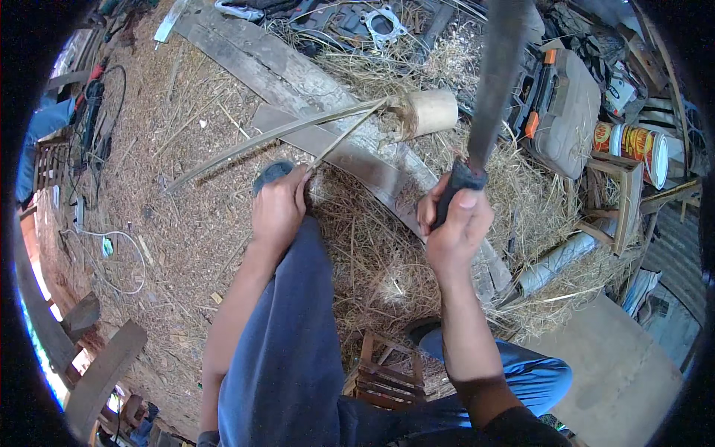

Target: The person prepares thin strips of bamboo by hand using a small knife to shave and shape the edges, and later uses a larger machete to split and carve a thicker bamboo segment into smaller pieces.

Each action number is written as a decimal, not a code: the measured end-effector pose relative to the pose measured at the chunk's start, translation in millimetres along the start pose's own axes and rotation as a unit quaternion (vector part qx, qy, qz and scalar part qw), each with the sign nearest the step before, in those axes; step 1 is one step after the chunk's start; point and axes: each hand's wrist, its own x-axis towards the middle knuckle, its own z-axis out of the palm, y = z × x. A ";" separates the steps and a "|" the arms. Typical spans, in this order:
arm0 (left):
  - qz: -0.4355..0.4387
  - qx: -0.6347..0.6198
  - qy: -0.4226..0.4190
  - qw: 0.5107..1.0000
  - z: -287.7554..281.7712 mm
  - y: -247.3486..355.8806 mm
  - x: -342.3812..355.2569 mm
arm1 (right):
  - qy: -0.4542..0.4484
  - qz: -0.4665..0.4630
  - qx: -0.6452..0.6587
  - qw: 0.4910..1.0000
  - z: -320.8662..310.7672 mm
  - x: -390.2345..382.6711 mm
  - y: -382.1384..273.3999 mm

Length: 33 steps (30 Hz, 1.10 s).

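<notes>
My right hand (459, 231) is wrapped around the dark handle of a machete (497, 74), its broad blade raised and pointing away from me. My left hand (280, 207) pinches the near end of a thin pale strip (344, 135) that looks like split bamboo. The strip's far end meets a longer split pole (275, 134) beside a pale round wooden block (432, 113). Beneath them, a short plank (335, 155) lies across a long worn board (261, 63). The left hand is over my left knee, close to a dark shoe (272, 173).
Straw and shavings cover the dirt floor (179, 246). On the right are a grey tool case (570, 112), a white bucket (654, 160) and a small wooden stool frame (625, 201). Metal parts (384, 26) lie at the back. A corded power tool (93, 97) sits at the left.
</notes>
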 end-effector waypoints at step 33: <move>-0.008 -0.061 -0.009 0.998 22.3 -5.6 4.9 | 0.008 0.218 0.051 0.975 -0.6 -1.4 11.4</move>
